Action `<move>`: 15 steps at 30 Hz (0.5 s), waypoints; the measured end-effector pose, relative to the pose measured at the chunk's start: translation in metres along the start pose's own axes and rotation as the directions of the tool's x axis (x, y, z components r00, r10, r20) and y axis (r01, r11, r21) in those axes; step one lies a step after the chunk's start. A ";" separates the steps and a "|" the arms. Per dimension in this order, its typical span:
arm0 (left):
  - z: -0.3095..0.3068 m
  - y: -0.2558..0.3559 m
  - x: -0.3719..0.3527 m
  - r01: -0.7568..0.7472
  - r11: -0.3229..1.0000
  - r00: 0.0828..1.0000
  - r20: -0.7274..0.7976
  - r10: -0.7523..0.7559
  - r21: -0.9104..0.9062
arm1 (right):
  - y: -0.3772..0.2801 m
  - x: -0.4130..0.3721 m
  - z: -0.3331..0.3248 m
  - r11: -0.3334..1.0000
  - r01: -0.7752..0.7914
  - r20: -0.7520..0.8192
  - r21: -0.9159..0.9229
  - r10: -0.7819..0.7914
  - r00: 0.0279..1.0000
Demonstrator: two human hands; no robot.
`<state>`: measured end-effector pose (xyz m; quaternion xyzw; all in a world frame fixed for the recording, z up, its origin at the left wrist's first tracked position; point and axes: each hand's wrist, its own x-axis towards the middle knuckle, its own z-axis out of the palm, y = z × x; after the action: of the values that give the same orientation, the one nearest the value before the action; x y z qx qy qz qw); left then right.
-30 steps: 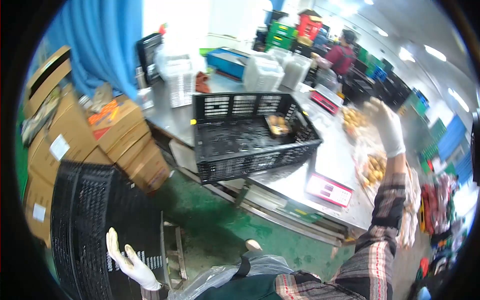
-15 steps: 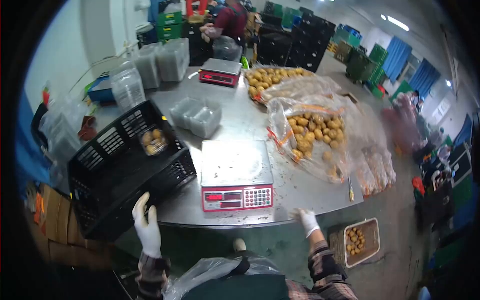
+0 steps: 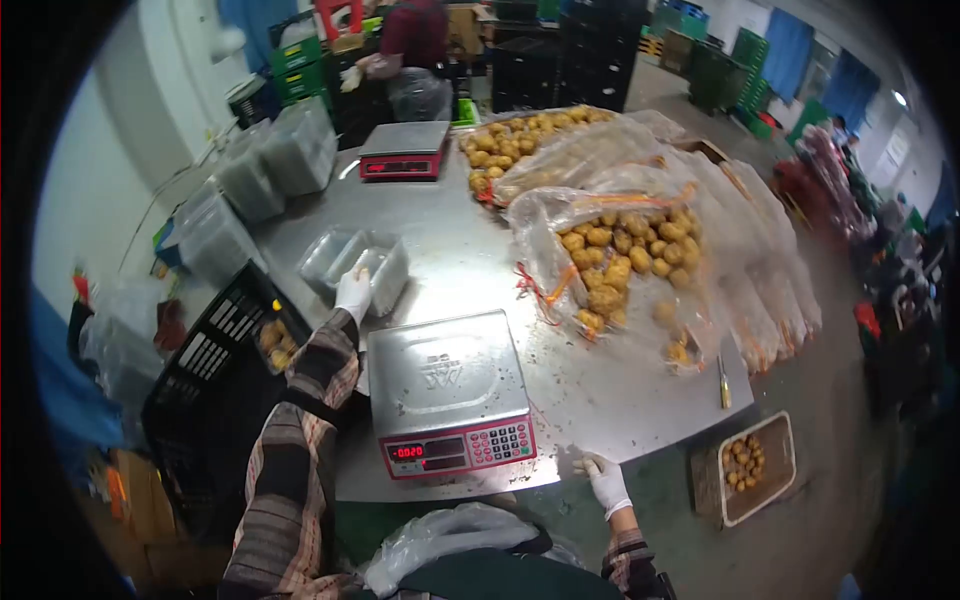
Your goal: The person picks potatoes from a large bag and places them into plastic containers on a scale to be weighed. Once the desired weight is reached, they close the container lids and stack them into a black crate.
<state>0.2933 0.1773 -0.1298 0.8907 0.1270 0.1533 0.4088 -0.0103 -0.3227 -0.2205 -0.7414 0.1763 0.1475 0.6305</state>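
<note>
My left hand [image 3: 354, 292], in a white glove, reaches across to the clear plastic trays [image 3: 388, 270] and touches the near edge of one; its fingertips are too small to make out. My right hand [image 3: 604, 482], also gloved, is at the table's front edge with its fingers bent, and whether they hold anything is unclear. Between the hands stands a red scale [image 3: 450, 385] with a bare metal plate, its display showing -0.020. An open plastic bag of potatoes [image 3: 625, 255] lies behind and to the right of the scale.
A black crate [image 3: 215, 375] with a pack of potatoes [image 3: 277, 340] stands at the left. Farther back are a second scale [image 3: 405, 150], stacked trays [image 3: 300, 145] and a person [image 3: 412, 45]. A knife [image 3: 724, 385] lies at the right edge, above a floor basket [image 3: 782, 480].
My left hand has moved from beside the black crate up and forward to the clear trays. My right hand stays near the table's front edge. The view has shifted.
</note>
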 end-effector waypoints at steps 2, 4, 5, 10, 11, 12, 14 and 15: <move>0.013 -0.012 0.015 -0.079 0.990 0.997 0.012 0.079 0.119 | -0.001 -0.011 -0.004 0.998 -0.062 -0.071 0.025 0.063 0.995; 0.033 -0.052 0.046 -0.114 0.970 0.992 0.079 0.099 0.215 | 0.003 -0.018 -0.011 0.992 -0.110 -0.149 0.057 0.117 0.982; 0.036 -0.057 0.056 -0.117 0.950 0.990 0.113 0.088 0.288 | 0.005 -0.023 -0.012 0.989 -0.112 -0.182 0.093 0.128 0.975; 0.030 -0.046 0.044 -0.175 0.856 0.974 0.210 0.080 0.486 | 0.003 -0.033 -0.017 0.973 -0.139 -0.269 0.182 0.185 0.945; 0.029 -0.059 0.046 -0.227 0.887 0.962 0.233 0.141 0.401 | -0.001 -0.029 -0.018 0.969 -0.139 -0.276 0.205 0.194 0.941; 0.027 -0.064 0.045 -0.277 0.883 0.953 0.227 0.201 0.380 | -0.005 -0.025 -0.019 0.964 -0.139 -0.281 0.229 0.202 0.938; 0.020 -0.082 0.050 -0.238 0.920 0.948 0.281 0.151 0.310 | -0.013 -0.009 -0.024 0.973 -0.133 -0.268 0.189 0.182 0.946; 0.017 -0.088 0.052 -0.145 0.956 0.953 0.295 0.066 0.254 | -0.019 0.001 -0.028 0.975 -0.131 -0.254 0.181 0.175 0.951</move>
<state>0.3385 0.2394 -0.1991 0.9567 0.0387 0.0271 0.2871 -0.0006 -0.3480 -0.1993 -0.6851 0.3284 0.0793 0.6454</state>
